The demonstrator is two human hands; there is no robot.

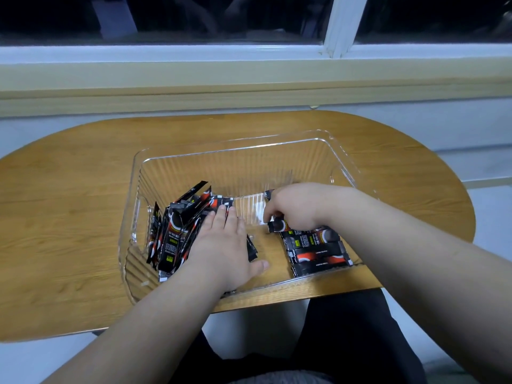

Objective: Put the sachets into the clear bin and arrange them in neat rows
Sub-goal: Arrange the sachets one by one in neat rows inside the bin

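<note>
Inside the clear bin (235, 146) on the desk (69, 203), I see a leaning pile of sachets (171, 234) at its left end, partly hidden under the left hand (224, 242), which lies flat and released on them. The right hand (293, 209) curls round one sachet (274, 227), only its end showing, above a flat row of sachets (315, 253) with print too blurred to read.

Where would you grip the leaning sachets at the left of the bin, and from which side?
Likely across their upper ends, from above. The leaning sachets stand on edge, tilted toward the left wall of the clear bin, so only their tops are free. The left hand lies flat on their right side.
</note>
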